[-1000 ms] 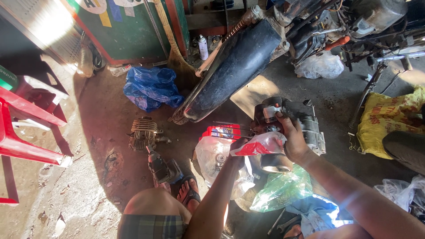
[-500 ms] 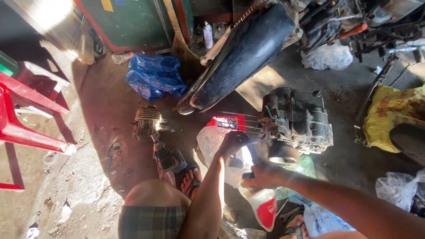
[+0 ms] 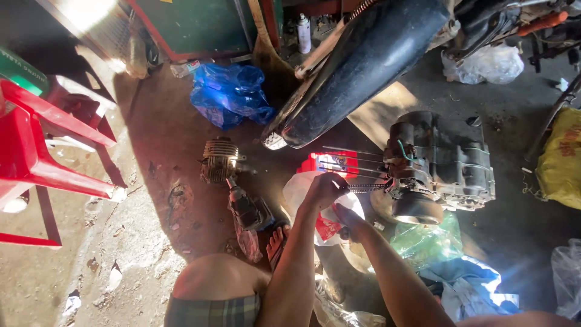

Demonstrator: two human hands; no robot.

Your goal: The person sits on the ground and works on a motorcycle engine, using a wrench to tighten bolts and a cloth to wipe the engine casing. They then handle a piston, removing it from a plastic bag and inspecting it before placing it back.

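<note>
My left hand [image 3: 325,190] is curled on the rim of a white plastic bag [image 3: 298,192] lying on the floor beside a grey motorcycle engine [image 3: 445,165]. Just below it, my right hand [image 3: 346,219] grips a red and white packet [image 3: 327,229] at the bag's mouth; its fingers are partly in shadow. A thin chain [image 3: 365,189] and long studs stick out of the engine toward my hands. A finned cylinder [image 3: 219,158] stands further left, past a dark engine part [image 3: 248,209] by my sandalled foot.
A long black motorcycle part [image 3: 363,66] slants overhead behind the engine. A blue plastic bag [image 3: 230,94] and a spray can [image 3: 304,33] lie at the back. A red plastic chair [image 3: 36,139] stands on the left, and green [image 3: 423,242] and yellow [image 3: 560,160] bags lie on the right.
My right hand has brought the red and white packet from beside the engine down to the white bag. My left hand has closed on the bag, and the view has shifted slightly.
</note>
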